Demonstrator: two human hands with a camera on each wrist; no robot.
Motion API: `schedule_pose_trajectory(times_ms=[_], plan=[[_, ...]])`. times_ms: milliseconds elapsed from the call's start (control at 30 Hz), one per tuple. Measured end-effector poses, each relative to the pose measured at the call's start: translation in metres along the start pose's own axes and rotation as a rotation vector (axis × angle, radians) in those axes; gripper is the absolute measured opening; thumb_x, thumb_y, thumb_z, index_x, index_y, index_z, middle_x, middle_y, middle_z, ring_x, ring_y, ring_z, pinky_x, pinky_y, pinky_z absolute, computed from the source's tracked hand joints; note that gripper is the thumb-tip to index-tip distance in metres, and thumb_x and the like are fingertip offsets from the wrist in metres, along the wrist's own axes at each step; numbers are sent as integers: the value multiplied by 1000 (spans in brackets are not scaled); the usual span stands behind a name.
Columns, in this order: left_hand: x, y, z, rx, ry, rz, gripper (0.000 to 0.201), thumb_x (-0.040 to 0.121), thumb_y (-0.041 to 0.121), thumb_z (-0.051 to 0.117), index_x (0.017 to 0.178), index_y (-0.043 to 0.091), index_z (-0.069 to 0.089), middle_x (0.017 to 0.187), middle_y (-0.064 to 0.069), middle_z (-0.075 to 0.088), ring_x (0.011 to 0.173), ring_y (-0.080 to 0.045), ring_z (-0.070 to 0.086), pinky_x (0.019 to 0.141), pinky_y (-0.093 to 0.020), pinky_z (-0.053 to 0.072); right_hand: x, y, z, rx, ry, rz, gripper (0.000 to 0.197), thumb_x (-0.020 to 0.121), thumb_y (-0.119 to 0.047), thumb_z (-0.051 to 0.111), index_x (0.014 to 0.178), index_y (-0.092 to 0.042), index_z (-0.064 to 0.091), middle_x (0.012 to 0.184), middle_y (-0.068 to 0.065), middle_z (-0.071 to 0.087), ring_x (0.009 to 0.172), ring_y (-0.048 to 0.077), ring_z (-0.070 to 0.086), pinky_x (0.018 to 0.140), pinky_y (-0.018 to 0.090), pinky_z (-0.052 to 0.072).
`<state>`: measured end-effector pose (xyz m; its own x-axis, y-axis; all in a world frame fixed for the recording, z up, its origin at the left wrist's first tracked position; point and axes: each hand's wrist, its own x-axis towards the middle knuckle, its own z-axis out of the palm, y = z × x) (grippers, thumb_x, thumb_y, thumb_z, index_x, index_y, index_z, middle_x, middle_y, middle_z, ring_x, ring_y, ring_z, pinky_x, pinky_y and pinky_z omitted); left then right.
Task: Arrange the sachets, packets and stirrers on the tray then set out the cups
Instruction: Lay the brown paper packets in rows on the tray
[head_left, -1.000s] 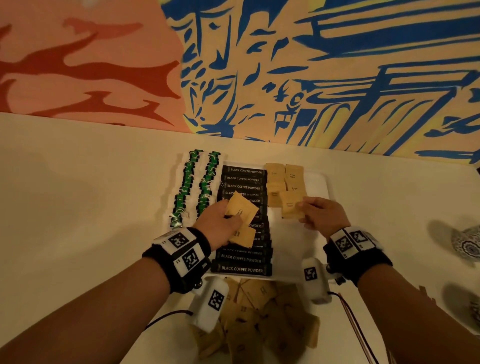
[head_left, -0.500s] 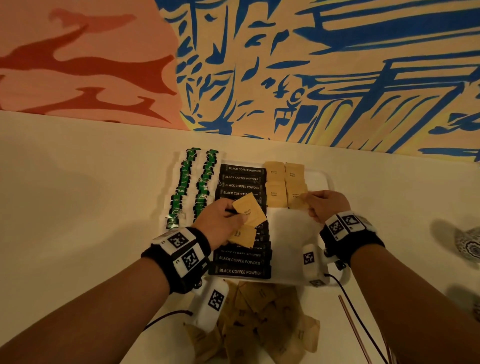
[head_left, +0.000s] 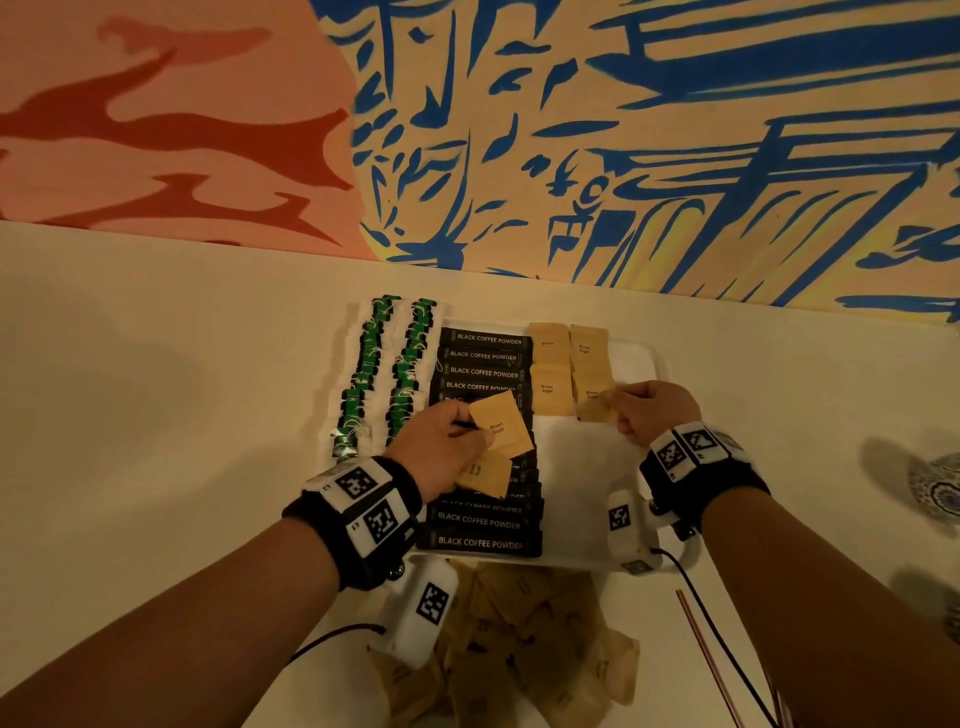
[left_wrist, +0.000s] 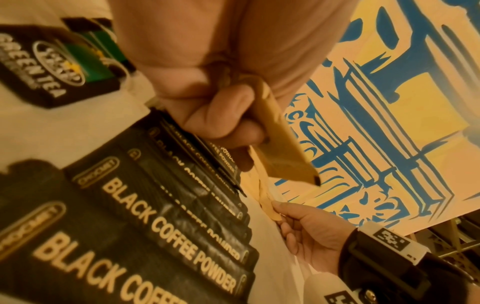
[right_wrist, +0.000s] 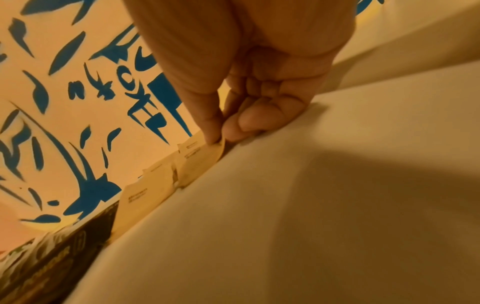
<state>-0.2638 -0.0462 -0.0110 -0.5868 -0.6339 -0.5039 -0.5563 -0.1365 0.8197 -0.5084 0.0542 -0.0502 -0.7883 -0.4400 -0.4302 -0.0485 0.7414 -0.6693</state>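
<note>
On white tray (head_left: 636, 358), flat square paper sachets (head_left: 548, 387).

A painted wall (head_left: 519, 130) is filling the upper frame, orange-red at left, blue strokes on yellow at right. A pale table (head_left: 156, 415) is spreading below it.

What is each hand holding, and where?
Left hand grips two brown sugar sachets by their left edges; right hand pinches one sachet at its near right corner.
</note>
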Motion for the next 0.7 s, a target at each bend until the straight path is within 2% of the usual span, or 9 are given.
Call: schedule_pose_trajectory(times_ms=[133, 233, 267, 333, 433, 567, 700], plan=[[-1, 1, 1, 2, -4, 10, 21, 92, 25, 58, 113, 20, 59, 104, -3, 69, 75, -13, 62, 43, -17, 42, 0, 0, 0, 7, -2, 3, 23, 76, -41, 72, 91, -23, 68, 65, 2, 69, 62, 18, 63, 80, 40, 57], [-3, 2, 2, 7, -14, 15, 19, 92, 25, 58, 111, 22, 60, 104, -1, 69, 74, -12, 61, 44, -18, 41, -2, 1, -3, 22, 21, 26, 41, 64, -53, 74, 94, -28, 64, 81, 4, 71, 73, 22, 65, 79, 40, 57], [-4, 2, 2, 12, -16, 18, 19, 92, 26, 58, 111, 23, 60, 104, 0, 69, 76, -12, 62, 45, -18, 42, -7, -1, -4, 10, 41, 8, 41, 66, -53, 73, 97, -28, 63, 85, 4, 70, 73, 23, 66, 77, 39, 57], [-5, 3, 3, 8, -19, 23, 20, 93, 25, 58, 112, 23, 60, 104, 1, 68, 78, -13, 62, 47, -19, 43, -20, -6, -4, 32, 52, -61, 30, 79, -44, 70, 99, -23, 63, 84, 3, 68, 66, 20, 63, 71, 36, 57], [-8, 5, 5, 10, -25, 26, 21, 94, 25, 57, 114, 22, 59, 103, 0, 67, 82, -16, 63, 50, -21, 47, -53, -16, 4, 107, -124, -171, 20, 89, -31, 62, 104, -19, 66, 85, -1, 67, 67, 15, 60, 62, 28, 53], [-10, 7, 9, 16, -21, 45, 19, 93, 23, 58, 111, 23, 61, 101, 0, 69, 80, -14, 64, 48, -18, 47, -89, -25, 17, 82, -409, -224, 19, 90, -36, 59, 103, -24, 67, 89, -4, 70, 75, 12, 64, 62, 22, 50], [-13, 8, 12, 28, -45, 35, 17, 93, 23, 58, 110, 24, 61, 99, 2, 68, 77, -9, 62, 51, -17, 47, -96, -22, 22, 174, -469, -180, 4, 89, -20, 65, 90, -21, 69, 76, -2, 67, 64, 9, 61, 59, 20, 50]])
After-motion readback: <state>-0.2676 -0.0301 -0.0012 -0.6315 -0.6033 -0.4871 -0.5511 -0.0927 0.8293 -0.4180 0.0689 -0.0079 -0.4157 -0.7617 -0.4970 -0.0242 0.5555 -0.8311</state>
